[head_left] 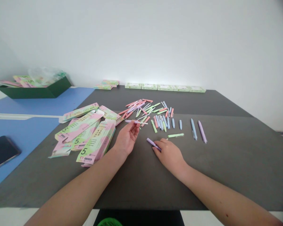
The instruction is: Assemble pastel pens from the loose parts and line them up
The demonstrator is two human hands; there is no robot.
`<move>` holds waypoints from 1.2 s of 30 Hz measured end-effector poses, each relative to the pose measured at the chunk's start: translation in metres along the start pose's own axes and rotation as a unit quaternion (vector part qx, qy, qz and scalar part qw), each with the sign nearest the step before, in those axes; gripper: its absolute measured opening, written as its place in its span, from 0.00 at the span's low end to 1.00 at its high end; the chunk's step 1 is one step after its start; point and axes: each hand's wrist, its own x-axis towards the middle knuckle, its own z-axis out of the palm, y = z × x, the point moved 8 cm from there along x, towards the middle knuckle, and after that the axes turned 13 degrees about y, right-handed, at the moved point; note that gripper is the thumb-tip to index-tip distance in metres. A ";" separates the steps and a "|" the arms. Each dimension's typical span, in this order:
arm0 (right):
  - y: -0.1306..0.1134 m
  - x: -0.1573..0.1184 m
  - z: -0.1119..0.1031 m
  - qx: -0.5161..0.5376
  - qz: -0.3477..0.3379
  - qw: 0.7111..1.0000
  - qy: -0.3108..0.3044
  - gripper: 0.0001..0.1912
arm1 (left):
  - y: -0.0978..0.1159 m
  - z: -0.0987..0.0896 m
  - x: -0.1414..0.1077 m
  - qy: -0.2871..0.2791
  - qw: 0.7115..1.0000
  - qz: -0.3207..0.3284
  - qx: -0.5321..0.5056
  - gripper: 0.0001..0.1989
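Pen parts (pixel 167 121) mid-table (pixel 238 157)
Cartons (pixel 96 142) lie left of them, a row of boxes (pixel 165 87) behind, two pens (pixel 202 131) right; farther left, a phone (pixel 3 152) with a tray (pixel 37 93) behind it.

Bare hands (pixel 126 140), bare forearms (pixel 195 177), small dark spot (pixel 227 215), black clothing (pixel 143 218)

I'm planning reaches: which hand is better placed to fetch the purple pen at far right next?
Probably the right hand: it is nearer the purple pen, though holding a purple barrel; the left hand is farther.
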 end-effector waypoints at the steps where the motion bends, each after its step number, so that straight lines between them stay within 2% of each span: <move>1: -0.001 -0.001 0.000 -0.029 -0.003 1.000 0.000 0.12 | 0.000 0.000 0.000 0.000 1.000 0.002 0.004 0.05; 8: 0.001 -0.001 -0.003 -0.088 -0.003 0.996 -0.003 0.11 | -0.003 0.002 -0.003 -0.016 0.999 0.008 0.043 0.04; 13: 0.008 0.000 -0.003 -0.039 0.020 0.999 0.011 0.11 | -0.003 0.004 -0.004 -0.022 0.999 0.005 0.044 0.05; 15: 0.014 0.001 -0.009 0.025 0.044 0.998 0.046 0.10 | 0.000 0.005 -0.005 -0.028 0.999 0.011 0.033 0.05; 18: 0.019 0.003 -0.027 0.137 0.051 0.979 0.144 0.10 | 0.005 0.008 -0.005 -0.041 0.999 0.022 0.014 0.04; 21: 0.012 -0.003 -0.054 0.199 -0.015 0.947 0.250 0.09 | 0.006 0.009 -0.005 -0.048 0.999 0.020 0.009 0.04; 24: -0.001 -0.010 -0.071 0.202 -0.091 0.928 0.300 0.06 | 0.005 0.010 -0.007 -0.054 0.998 0.016 0.009 0.03; 27: -0.007 -0.009 -0.066 0.148 -0.104 0.947 0.267 0.07 | 0.005 0.013 -0.009 -0.069 0.997 0.024 0.021 0.03; 31: -0.003 0.000 -0.029 0.020 -0.050 0.992 0.114 0.07 | 0.005 0.015 -0.013 -0.083 0.994 0.045 0.061 0.04; 34: 0.000 -0.001 -0.009 -0.056 -0.034 0.997 0.037 0.08 | 0.002 0.016 -0.016 -0.095 0.988 0.052 0.105 0.06; 36: 0.001 -0.002 -0.010 -0.077 -0.027 0.996 0.038 0.10 | -0.001 0.018 -0.018 -0.109 0.982 0.059 0.140 0.08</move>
